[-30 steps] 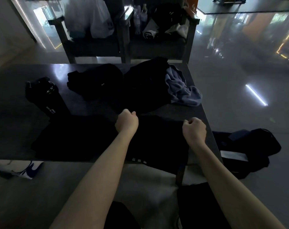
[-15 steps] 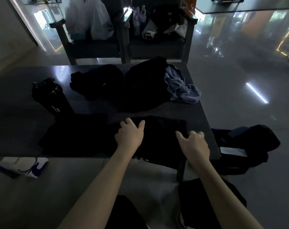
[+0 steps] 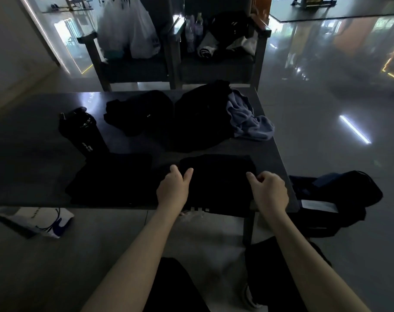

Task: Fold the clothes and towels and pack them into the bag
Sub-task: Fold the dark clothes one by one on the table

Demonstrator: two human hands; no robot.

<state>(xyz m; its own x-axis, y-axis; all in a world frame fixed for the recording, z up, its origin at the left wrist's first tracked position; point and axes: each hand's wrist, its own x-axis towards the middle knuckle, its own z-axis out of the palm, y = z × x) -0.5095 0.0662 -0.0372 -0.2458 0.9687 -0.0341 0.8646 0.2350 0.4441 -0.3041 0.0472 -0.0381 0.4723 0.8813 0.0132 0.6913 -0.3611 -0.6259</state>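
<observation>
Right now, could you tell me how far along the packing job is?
Looks done: a flat black garment at the table's near left. In hand: the left hand and right hand rest on a folded black garment. Left: the smaller black heap, the larger black heap and the crumpled blue towel at the back, then packing everything into the dark bag on the floor.

Left hand (image 3: 172, 192) and right hand (image 3: 270, 194) rest on a black garment (image 3: 218, 176).
</observation>
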